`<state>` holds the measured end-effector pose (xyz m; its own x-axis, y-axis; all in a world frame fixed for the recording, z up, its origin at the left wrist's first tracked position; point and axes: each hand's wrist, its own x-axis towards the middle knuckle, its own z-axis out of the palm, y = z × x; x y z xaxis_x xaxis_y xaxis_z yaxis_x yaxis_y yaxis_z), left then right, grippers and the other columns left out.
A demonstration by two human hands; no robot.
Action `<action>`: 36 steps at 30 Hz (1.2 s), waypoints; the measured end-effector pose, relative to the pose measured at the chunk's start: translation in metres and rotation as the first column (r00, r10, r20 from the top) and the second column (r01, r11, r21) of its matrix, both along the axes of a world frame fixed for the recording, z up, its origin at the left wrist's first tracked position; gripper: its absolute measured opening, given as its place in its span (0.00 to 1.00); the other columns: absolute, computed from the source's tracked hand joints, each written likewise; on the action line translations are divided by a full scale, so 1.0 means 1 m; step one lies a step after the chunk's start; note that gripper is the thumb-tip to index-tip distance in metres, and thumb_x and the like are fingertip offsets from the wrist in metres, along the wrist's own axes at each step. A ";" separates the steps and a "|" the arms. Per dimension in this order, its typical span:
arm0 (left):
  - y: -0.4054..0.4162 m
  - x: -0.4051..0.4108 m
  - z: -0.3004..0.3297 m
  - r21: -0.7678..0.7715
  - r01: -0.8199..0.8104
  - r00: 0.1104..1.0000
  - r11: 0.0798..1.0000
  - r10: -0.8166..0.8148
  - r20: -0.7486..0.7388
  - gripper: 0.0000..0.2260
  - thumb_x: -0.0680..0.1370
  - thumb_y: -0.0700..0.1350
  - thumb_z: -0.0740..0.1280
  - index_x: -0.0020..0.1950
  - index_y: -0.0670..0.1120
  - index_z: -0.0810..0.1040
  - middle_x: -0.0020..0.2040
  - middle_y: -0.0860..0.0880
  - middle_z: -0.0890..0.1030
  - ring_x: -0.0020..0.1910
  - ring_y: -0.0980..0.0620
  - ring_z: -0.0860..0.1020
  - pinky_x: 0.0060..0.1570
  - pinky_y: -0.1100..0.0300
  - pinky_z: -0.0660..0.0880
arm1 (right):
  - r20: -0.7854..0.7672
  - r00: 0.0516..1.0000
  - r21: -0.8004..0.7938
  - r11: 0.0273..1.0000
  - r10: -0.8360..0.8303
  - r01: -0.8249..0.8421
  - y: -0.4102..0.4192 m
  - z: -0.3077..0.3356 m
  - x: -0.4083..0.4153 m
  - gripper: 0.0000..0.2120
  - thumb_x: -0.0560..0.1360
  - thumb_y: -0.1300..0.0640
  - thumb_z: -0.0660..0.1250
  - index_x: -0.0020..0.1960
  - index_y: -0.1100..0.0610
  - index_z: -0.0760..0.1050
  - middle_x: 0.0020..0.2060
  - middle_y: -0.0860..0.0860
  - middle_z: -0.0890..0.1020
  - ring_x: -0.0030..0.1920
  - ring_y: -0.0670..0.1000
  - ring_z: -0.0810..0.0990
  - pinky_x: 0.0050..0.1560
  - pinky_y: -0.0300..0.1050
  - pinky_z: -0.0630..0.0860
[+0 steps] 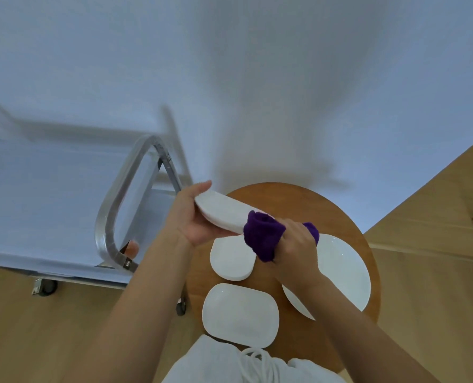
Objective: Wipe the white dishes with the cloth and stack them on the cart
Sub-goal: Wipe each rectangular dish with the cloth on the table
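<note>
So right now one white dish is held up in the air over the far-left edge of the round wooden tabletop, tilted on its side. The left hand grips its left end, thumb on top and fingers curled underneath. The right hand has its fingers bunched around the purple cloth, pressing it onto the dish's right end, so this looks like mid-wipe on that one.

Three more white dishes sit on the tabletop: a rounded one right below the hands, a rounded-rectangle one at the near edge, and a big round plate toward the right edge, partly hidden by the right forearm.

The metal cart stands just left of the tabletop, and as far as I can see its top shelf has no dishes on it. So my guess is we're early: nothing stacked yet, first dish in hand, three to go.
</note>
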<state>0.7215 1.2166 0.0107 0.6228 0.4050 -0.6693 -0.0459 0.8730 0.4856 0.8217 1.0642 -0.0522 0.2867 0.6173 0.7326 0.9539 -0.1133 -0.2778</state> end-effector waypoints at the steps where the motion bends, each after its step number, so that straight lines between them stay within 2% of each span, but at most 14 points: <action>1: -0.001 -0.002 -0.002 0.022 -0.024 1.000 0.999 0.024 0.010 0.10 0.76 0.46 0.65 0.53 0.42 0.74 0.42 0.37 0.84 0.46 0.36 0.81 0.40 0.40 0.78 | -0.024 0.998 -0.016 0.998 0.057 -0.058 -0.001 -0.004 0.000 0.07 0.64 0.59 0.73 0.35 0.61 0.76 0.28 0.52 0.78 0.28 0.48 0.76 0.26 0.40 0.73; 3: -0.003 -0.007 -0.010 0.098 -0.078 0.996 0.992 0.074 0.043 0.08 0.76 0.44 0.63 0.51 0.43 0.78 0.40 0.41 0.85 0.44 0.39 0.82 0.40 0.46 0.79 | -0.258 0.951 -0.020 0.984 0.168 -0.179 -0.005 -0.011 -0.002 0.09 0.67 0.52 0.73 0.41 0.56 0.76 0.32 0.45 0.78 0.31 0.42 0.75 0.31 0.31 0.72; 5: -0.005 -0.012 -0.016 0.142 -0.107 0.990 0.984 0.092 0.106 0.12 0.76 0.45 0.62 0.44 0.45 0.85 0.42 0.43 0.85 0.43 0.41 0.83 0.41 0.48 0.79 | -0.626 0.772 0.007 0.991 0.109 -0.135 -0.007 -0.011 -0.003 0.10 0.69 0.43 0.68 0.41 0.48 0.71 0.30 0.37 0.75 0.32 0.40 0.76 0.30 0.28 0.72; 8: -0.010 -0.017 -0.020 0.209 -0.053 0.986 0.976 0.017 0.166 0.14 0.74 0.48 0.63 0.38 0.48 0.87 0.42 0.45 0.86 0.40 0.45 0.84 0.36 0.51 0.80 | -0.963 0.211 -0.179 0.984 -0.170 -0.024 0.006 -0.007 0.007 0.13 0.74 0.38 0.60 0.40 0.47 0.68 0.33 0.41 0.76 0.36 0.45 0.78 0.34 0.36 0.73; 9: -0.013 -0.017 -0.020 0.233 -0.014 0.985 0.972 -0.026 0.171 0.13 0.73 0.50 0.64 0.39 0.48 0.87 0.42 0.45 0.86 0.39 0.45 0.84 0.34 0.51 0.80 | -0.977 0.061 -0.209 0.977 -0.206 -0.045 0.012 -0.008 0.012 0.10 0.77 0.41 0.58 0.43 0.46 0.67 0.38 0.44 0.77 0.40 0.47 0.78 0.39 0.40 0.76; 10: -0.018 -0.016 -0.018 0.253 0.023 0.984 0.967 -0.067 0.167 0.13 0.71 0.51 0.64 0.41 0.48 0.87 0.42 0.44 0.86 0.39 0.45 0.85 0.33 0.51 0.80 | -0.973 -0.002 -0.231 0.971 -0.231 -0.058 0.019 -0.007 0.015 0.08 0.78 0.43 0.57 0.47 0.46 0.67 0.43 0.46 0.77 0.46 0.49 0.78 0.46 0.46 0.77; 11: -0.022 -0.014 -0.018 0.267 0.052 0.983 0.962 -0.096 0.156 0.14 0.70 0.52 0.65 0.45 0.47 0.86 0.43 0.44 0.86 0.40 0.44 0.85 0.34 0.51 0.80 | -0.963 0.036 -0.267 0.961 -0.266 -0.070 0.025 -0.006 0.015 0.08 0.79 0.43 0.56 0.53 0.46 0.66 0.49 0.49 0.77 0.52 0.52 0.77 0.53 0.52 0.77; 14: -0.036 -0.007 -0.017 0.273 0.107 0.982 0.956 -0.145 0.124 0.21 0.67 0.52 0.67 0.57 0.44 0.80 0.47 0.43 0.85 0.43 0.44 0.84 0.36 0.52 0.80 | -0.856 0.346 -0.412 0.911 -0.384 -0.009 0.040 -0.006 0.008 0.28 0.78 0.40 0.54 0.72 0.52 0.55 0.69 0.54 0.65 0.69 0.59 0.65 0.67 0.62 0.64; 17: -0.042 -0.005 -0.017 0.327 0.121 0.982 0.937 -0.161 0.097 0.30 0.67 0.53 0.68 0.67 0.44 0.74 0.52 0.43 0.84 0.48 0.44 0.83 0.40 0.52 0.80 | -0.886 0.330 -0.336 0.942 -0.325 0.027 0.052 0.000 0.000 0.32 0.75 0.37 0.53 0.73 0.50 0.53 0.71 0.54 0.63 0.70 0.58 0.63 0.68 0.63 0.62; 21: -0.037 -0.004 -0.015 0.361 0.130 0.973 0.924 -0.189 0.134 0.29 0.70 0.51 0.66 0.70 0.43 0.71 0.57 0.42 0.82 0.52 0.45 0.82 0.44 0.54 0.80 | -0.931 0.303 -0.211 0.978 -0.202 0.005 0.057 0.004 -0.017 0.31 0.70 0.36 0.56 0.69 0.49 0.59 0.64 0.52 0.72 0.63 0.56 0.72 0.64 0.61 0.68; 26: -0.034 -0.005 -0.022 0.329 0.090 0.986 0.940 -0.130 0.101 0.29 0.71 0.54 0.66 0.69 0.42 0.71 0.64 0.38 0.77 0.62 0.40 0.77 0.54 0.48 0.78 | -0.912 0.401 -0.118 0.992 -0.092 -0.039 0.060 0.003 -0.042 0.16 0.72 0.41 0.61 0.58 0.32 0.63 0.59 0.42 0.72 0.63 0.52 0.71 0.66 0.59 0.67; 29: -0.032 -0.009 -0.031 0.252 0.009 0.988 0.968 -0.047 0.146 0.28 0.71 0.54 0.66 0.67 0.41 0.73 0.62 0.39 0.78 0.59 0.40 0.78 0.54 0.48 0.79 | -0.821 0.571 -0.147 0.961 0.013 -0.233 0.045 0.004 -0.046 0.25 0.72 0.43 0.60 0.56 0.18 0.53 0.60 0.38 0.71 0.66 0.42 0.64 0.66 0.61 0.64; 32: -0.028 -0.016 -0.037 0.180 0.047 0.987 0.983 -0.073 0.140 0.26 0.70 0.56 0.66 0.63 0.43 0.77 0.57 0.40 0.82 0.52 0.42 0.81 0.48 0.49 0.80 | -0.750 0.658 -0.192 0.927 0.073 -0.321 0.027 -0.003 -0.044 0.27 0.73 0.43 0.61 0.61 0.20 0.49 0.62 0.31 0.65 0.63 0.27 0.55 0.67 0.60 0.64; 36: -0.026 -0.028 -0.043 0.111 0.142 0.975 0.984 -0.158 0.156 0.26 0.71 0.57 0.63 0.63 0.44 0.76 0.53 0.41 0.83 0.46 0.43 0.83 0.45 0.48 0.80 | -0.668 0.733 -0.224 0.903 0.131 -0.366 0.002 -0.020 -0.039 0.29 0.76 0.46 0.63 0.68 0.30 0.50 0.65 0.25 0.59 0.65 0.24 0.47 0.67 0.59 0.60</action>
